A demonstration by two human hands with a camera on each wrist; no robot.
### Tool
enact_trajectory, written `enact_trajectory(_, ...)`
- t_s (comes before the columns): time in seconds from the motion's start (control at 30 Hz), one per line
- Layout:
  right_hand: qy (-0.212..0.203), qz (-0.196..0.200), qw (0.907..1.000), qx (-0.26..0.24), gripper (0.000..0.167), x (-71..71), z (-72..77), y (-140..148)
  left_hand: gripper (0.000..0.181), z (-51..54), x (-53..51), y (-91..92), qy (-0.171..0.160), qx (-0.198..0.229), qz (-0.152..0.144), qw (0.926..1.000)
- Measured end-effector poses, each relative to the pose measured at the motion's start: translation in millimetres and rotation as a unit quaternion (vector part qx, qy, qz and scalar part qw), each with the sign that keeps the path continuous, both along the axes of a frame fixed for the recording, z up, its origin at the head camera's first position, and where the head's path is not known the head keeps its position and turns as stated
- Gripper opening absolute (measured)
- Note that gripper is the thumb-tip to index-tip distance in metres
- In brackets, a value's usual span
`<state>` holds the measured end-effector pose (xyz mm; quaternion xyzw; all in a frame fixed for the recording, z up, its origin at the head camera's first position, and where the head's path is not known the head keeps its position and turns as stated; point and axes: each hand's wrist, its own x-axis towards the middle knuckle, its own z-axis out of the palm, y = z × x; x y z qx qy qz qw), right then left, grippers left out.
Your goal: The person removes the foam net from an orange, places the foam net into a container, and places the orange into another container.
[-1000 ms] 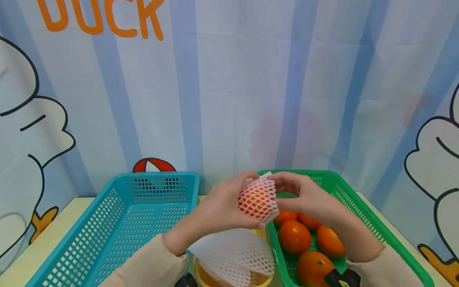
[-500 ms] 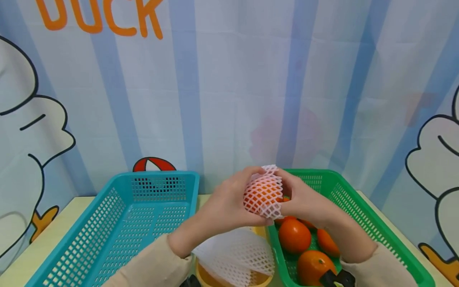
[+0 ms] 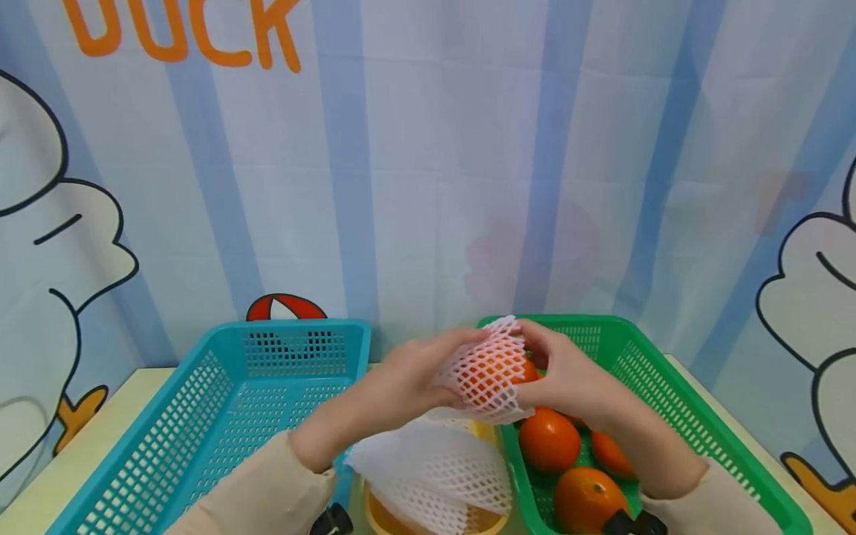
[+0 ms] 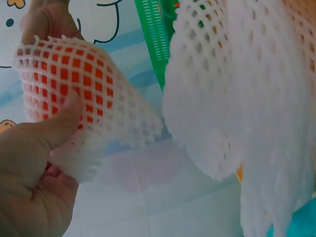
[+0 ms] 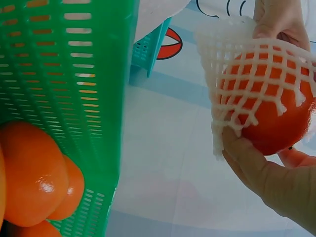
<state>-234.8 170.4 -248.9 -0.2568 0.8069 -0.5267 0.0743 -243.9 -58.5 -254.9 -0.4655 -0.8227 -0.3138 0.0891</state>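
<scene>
Between my hands is a round orange-red fruit point(image 5: 281, 131), partly covered by a white foam fruit net point(image 3: 491, 371). My left hand point(image 3: 408, 379) holds the net from the left; in the left wrist view its thumb point(image 4: 71, 111) lies across the mesh over the fruit. From the right, my right hand point(image 3: 568, 375) grips the fruit's uncovered side, with fingers point(image 5: 247, 153) at the net's open edge. In the left wrist view, the net's loose end juts out past the fruit. My right fingertips are partly hidden behind the fruit in the head view.
Below the hands, more white foam nets point(image 3: 435, 468) lie in a yellow container point(image 3: 491, 524). On the right, a green basket point(image 3: 642, 357) holds several orange-red fruits point(image 3: 550, 440). A blue basket point(image 3: 287, 394) stands left on the pale table point(image 3: 150, 379), before a printed curtain point(image 3: 428, 186).
The fruit and net first moved slightly right, where both hands closed round them. Since then my left hand has drawn back left with the net, and more of the fruit's right side shows.
</scene>
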Motion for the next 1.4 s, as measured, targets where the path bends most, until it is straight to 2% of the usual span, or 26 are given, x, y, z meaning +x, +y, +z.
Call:
enact_trajectory(0.1, -0.02, -0.009, 0.9997, 0.009, 0.062, 0.1, 0.9, 2.9, 0.06, -1.2, -1.5, -5.1, 0.016, -0.008, 0.002, 0.9998)
enact_trajectory(0.23, -0.038, -0.013, 0.9992, 0.005, 0.063, -1.7, 3.2, 9.7, 0.056, -2.8, -5.4, -10.6, 0.032, -0.019, 0.011, 0.9993)
enact_trajectory(0.47, -0.05, -0.043, 0.9978, 0.0, 0.06, -5.6, 4.2, 25.8, 0.047, -11.5, -11.3, -12.8, 0.052, -0.037, 0.064, 0.9959)
enact_trajectory(0.57, -0.045, -0.06, 0.9971, 0.008, 0.06, -5.8, 5.0, 31.7, 0.043, -19.6, -13.3, -11.2, 0.098, -0.074, 0.079, 0.9893)
enact_trajectory(0.63, -0.04, -0.071, 0.9967, 0.01, 0.06, -5.8, 6.0, 35.1, 0.045, -24.2, -13.8, -10.3, 0.128, -0.113, 0.095, 0.9807)
enact_trajectory(0.7, -0.035, -0.078, 0.9963, 0.008, 0.059, -5.6, 6.9, 37.9, 0.045, -27.7, -14.1, -9.1, 0.14, -0.149, 0.109, 0.9728)
enact_trajectory(0.77, -0.032, -0.08, 0.9963, 0.002, 0.059, -5.7, 7.4, 40.4, 0.046, -28.8, -12.8, -7.8, 0.103, -0.199, 0.124, 0.9666)
enact_trajectory(0.83, -0.029, -0.08, 0.9964, 0.0, 0.059, -5.9, 7.4, 42.5, 0.05, -28.7, -11.1, -6.3, 0.035, -0.249, 0.125, 0.9597)
enact_trajectory(0.9, -0.028, -0.079, 0.9964, -0.003, 0.059, -6.1, 7.2, 44.0, 0.059, -27.9, -9.0, -5.1, -0.04, -0.29, 0.125, 0.948)
enact_trajectory(0.93, -0.028, -0.08, 0.9964, -0.003, 0.06, -6.3, 7.3, 44.5, 0.064, -27.3, -8.1, -4.8, -0.068, -0.305, 0.124, 0.9419)
enact_trajectory(1.0, -0.029, -0.084, 0.9961, -0.003, 0.061, -6.4, 7.4, 45.6, 0.068, -26.2, -7.4, -5.2, -0.099, -0.313, 0.122, 0.9368)
enact_trajectory(1.03, -0.03, -0.086, 0.9958, -0.002, 0.061, -6.5, 7.5, 46.1, 0.069, -25.7, -7.2, -5.8, -0.107, -0.308, 0.125, 0.937)
enact_trajectory(1.2, -0.042, -0.098, 0.9943, 0.001, 0.063, -6.8, 8.5, 49.9, 0.069, -21.5, -6.9, -9.6, -0.095, -0.282, 0.135, 0.945)
enact_trajectory(1.4, -0.043, -0.1, 0.9941, 0.003, 0.064, -7.1, 8.8, 56.3, 0.07, -18.3, -4.6, -12.7, -0.097, -0.283, 0.14, 0.9441)
